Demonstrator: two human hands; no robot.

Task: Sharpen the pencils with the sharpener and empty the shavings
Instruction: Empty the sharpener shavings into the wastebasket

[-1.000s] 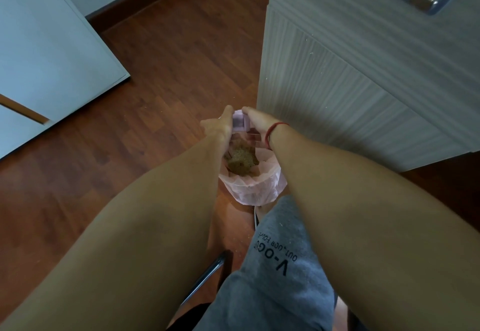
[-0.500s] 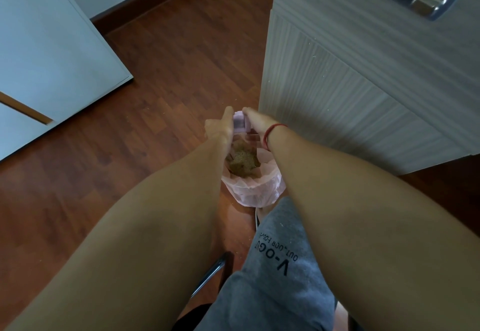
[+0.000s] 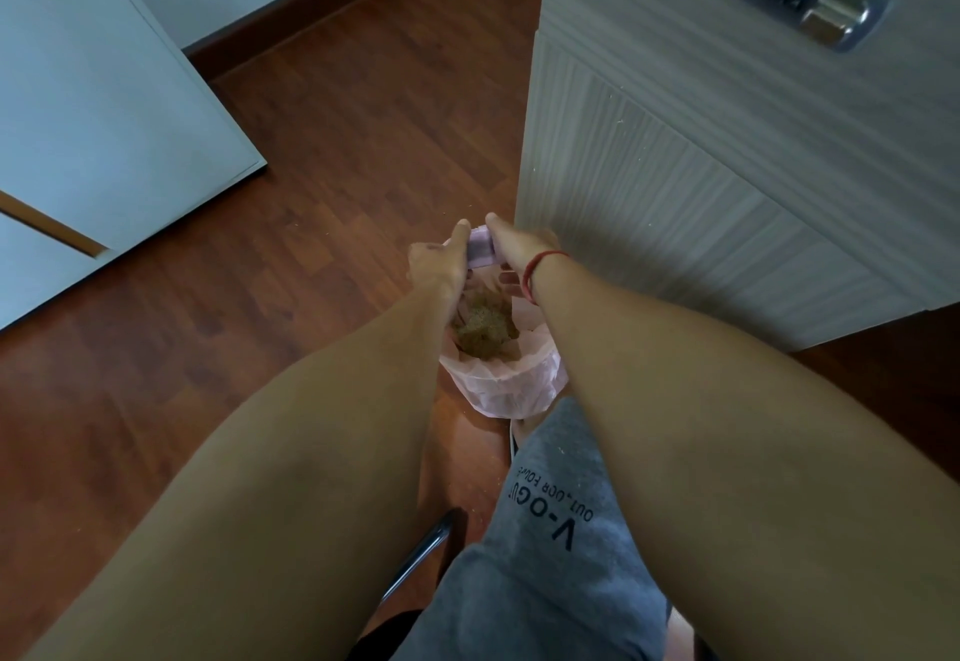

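Emptying step: left hand point(image 3: 439, 263) and right hand point(image 3: 511, 250), fingers curled, pinch the lilac sharpener point(image 3: 481, 247) between them just above a pink-lined bin point(image 3: 514, 385) on the floor, shavings point(image 3: 485, 328) heaped inside. The next move likely calls for tipping or tapping it out squarely over the opening.

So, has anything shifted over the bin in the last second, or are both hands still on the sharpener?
No visible change. The left hand and right hand keep their grip on the lilac sharpener above the pink-lined bin. The shavings in it look the same.
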